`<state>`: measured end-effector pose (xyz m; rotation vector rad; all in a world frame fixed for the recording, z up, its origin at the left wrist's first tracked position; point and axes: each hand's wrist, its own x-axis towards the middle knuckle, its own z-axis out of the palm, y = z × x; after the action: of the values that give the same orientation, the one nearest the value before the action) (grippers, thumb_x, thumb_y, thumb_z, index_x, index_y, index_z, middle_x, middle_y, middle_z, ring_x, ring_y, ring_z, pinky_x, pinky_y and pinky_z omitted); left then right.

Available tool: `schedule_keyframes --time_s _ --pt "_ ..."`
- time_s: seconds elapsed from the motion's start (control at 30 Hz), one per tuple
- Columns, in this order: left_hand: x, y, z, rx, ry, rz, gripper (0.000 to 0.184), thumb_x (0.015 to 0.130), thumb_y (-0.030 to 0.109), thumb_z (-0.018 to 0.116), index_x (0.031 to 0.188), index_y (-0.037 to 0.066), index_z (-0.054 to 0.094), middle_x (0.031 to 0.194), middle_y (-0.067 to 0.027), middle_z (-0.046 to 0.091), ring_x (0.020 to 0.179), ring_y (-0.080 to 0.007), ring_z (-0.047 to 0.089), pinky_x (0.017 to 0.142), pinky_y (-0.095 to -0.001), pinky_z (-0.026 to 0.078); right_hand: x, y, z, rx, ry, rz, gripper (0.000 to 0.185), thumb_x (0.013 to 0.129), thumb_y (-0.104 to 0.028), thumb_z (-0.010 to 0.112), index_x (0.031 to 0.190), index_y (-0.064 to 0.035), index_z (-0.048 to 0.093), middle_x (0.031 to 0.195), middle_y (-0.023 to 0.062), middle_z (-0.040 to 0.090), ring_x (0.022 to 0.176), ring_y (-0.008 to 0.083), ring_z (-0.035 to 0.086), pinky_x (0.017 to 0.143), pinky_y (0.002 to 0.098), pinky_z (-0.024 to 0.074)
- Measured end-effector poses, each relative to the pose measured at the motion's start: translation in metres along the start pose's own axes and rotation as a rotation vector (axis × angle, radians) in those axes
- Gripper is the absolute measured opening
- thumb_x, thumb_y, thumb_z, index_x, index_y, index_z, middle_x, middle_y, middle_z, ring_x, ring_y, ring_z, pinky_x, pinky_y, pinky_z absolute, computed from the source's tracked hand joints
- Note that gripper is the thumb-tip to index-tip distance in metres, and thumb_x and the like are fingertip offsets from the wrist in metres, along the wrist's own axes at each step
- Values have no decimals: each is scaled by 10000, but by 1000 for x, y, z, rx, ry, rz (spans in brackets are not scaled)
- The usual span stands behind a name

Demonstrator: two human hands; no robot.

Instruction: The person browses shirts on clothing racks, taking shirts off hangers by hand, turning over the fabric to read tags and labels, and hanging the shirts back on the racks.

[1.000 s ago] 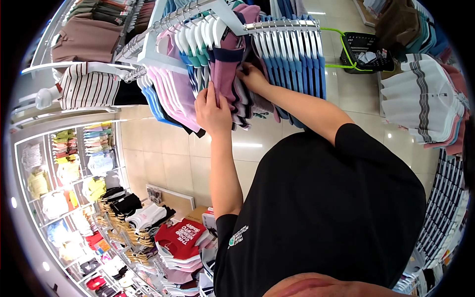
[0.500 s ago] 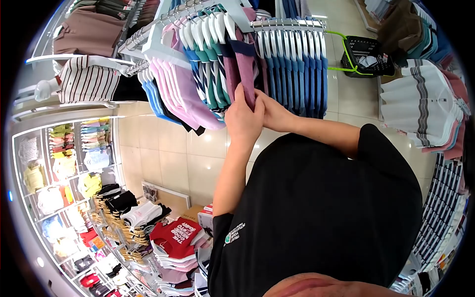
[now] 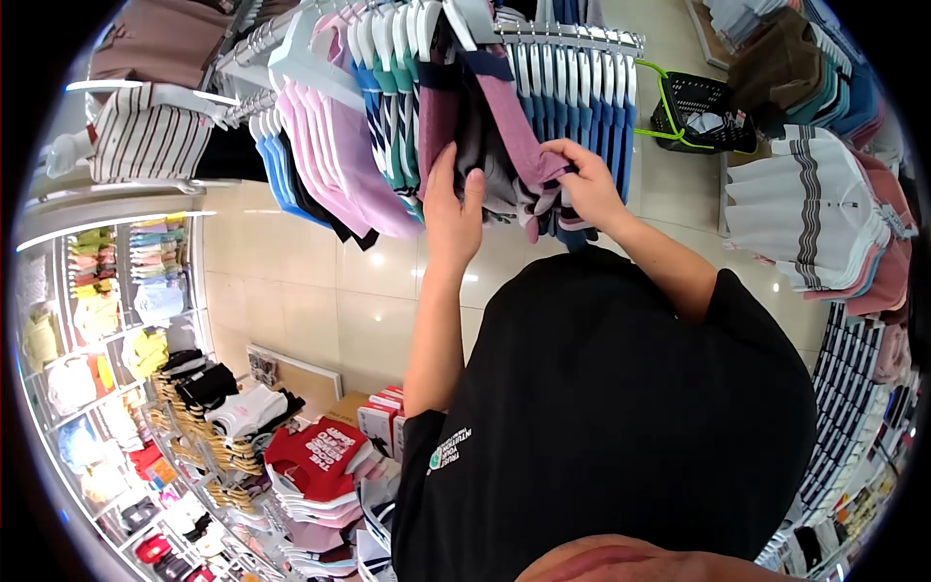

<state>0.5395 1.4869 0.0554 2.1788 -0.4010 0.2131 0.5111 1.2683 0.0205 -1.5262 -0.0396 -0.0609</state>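
Wearer: black T-shirt (image 3: pixel 601 417), small pale print on the chest.
Left hand (image 3: pixel 453 221): fingers extended and released, laid against the mauve shirt; thumb raised apart.
Right hand (image 3: pixel 588 186): fingers grasping the lower end of one sleeve, drawn out toward the right.
Mauve shirt (image 3: pixel 507 114): dark band near the top of the sleeve; between the two hands, among clothes on the rack.
Garments below right hand: dark and pale folds, bunched; count cannot be read.
Rack (image 3: pixel 567 37): metal rail, white hangers side by side.
Rack, right of mauve shirt: blue shirts (image 3: pixel 587 121).
Rack, left of mauve shirt: green, white and navy shirts (image 3: pixel 393 121), then lilac shirts (image 3: pixel 339 175).
Basket (image 3: pixel 700 89): black, perforated walls, bright green handles, beyond the right end of the rail; holds a small pale bundle (image 3: pixel 705 123), type unclear.
Boxes (image 3: pixel 378 423): red and white, beside a red shirt (image 3: pixel 317 456); contents not visible.
Mannequin (image 3: pixel 150 136): striped top, far left of the rack.
Wall shelves (image 3: pixel 135 283): lit compartments holding yellow, white, blue and red clothes; finer detail blurred.
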Motion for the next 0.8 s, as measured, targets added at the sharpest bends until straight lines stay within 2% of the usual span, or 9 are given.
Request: schedule_keyframes --time_s 0.13,0.37,0.47,0.53,0.57,0.6,0.67,0.73,0.8 --pt "2 -11 0 -276 47 -93 473 993 126 556 1418 -54 451 1335 -220 612 1230 -318 603 1020 -359 459 -4 -2 -4 11 -26 -7 345 861 77 473 1167 16 621 1037 40 666 955 110 602 883 247 471" --pt "2 -10 -8 -346 25 -170 489 1013 170 557 1431 -54 438 1327 -190 626 1205 -270 618 1005 -343 467 -8 -1 8 -4 -12 -43 359 860 78 484 1181 5 626 1028 29 663 924 92 596 826 232 480" --pt "4 -7 -6 -467 24 -227 510 1024 217 566 1436 -54 437 1320 -184 626 1193 -252 611 1005 -339 462 -10 -1 20 -56 -81 -62 375 847 76 518 1191 -20 632 979 45 678 816 104 611 709 233 497" --pt "7 -6 -5 -571 12 -272 528 1026 244 576 1438 -54 437 1313 -184 626 1187 -243 606 1006 -336 459 -11 -11 26 -108 -232 124 368 856 82 522 1210 17 594 1018 55 649 817 105 631 729 254 517" --pt "9 -4 -4 -627 9 -269 558 1020 275 592 1442 -53 432 1306 -185 625 1187 -237 598 1008 -335 456 -8 -13 33 -176 -249 -31 408 846 88 542 1244 6 572 1010 68 646 772 132 660 665 278 532" --pt "12 -1 -3 -683 4 -265 589 1014 305 609 1446 -52 428 1299 -186 623 1186 -230 590 1010 -333 453 -5 -13 40 -172 -253 -45 402 825 25 624 1226 4 599 1079 182 666 1012 290 668 879 385 530" --pt "15 16 -3 -610 4 -262 589 974 272 662 1413 -65 461 1240 -200 647 1128 -231 623 970 -332 478 4 -12 51 -305 -292 -224 385 832 -12 664 1213 -8 609 1069 162 670 1010 315 666 861 390 531" --pt "19 34 -6 -128 109 -176 484 950 181 648 1348 -71 536 1162 -201 678 1029 -219 652 903 -322 502 11 -23 56 -214 -332 -101 297 849 -31 675 1145 -11 647 1058 141 670 979 315 665 845 389 529" --pt "21 14 -3 -66 197 -128 413 911 130 656 1271 -64 597 1031 -224 701 906 -254 688 819 -329 529 26 -27 51 -346 -321 -384 238 868 -75 695 1096 -13 671 1038 131 674 914 277 674 801 369 534"
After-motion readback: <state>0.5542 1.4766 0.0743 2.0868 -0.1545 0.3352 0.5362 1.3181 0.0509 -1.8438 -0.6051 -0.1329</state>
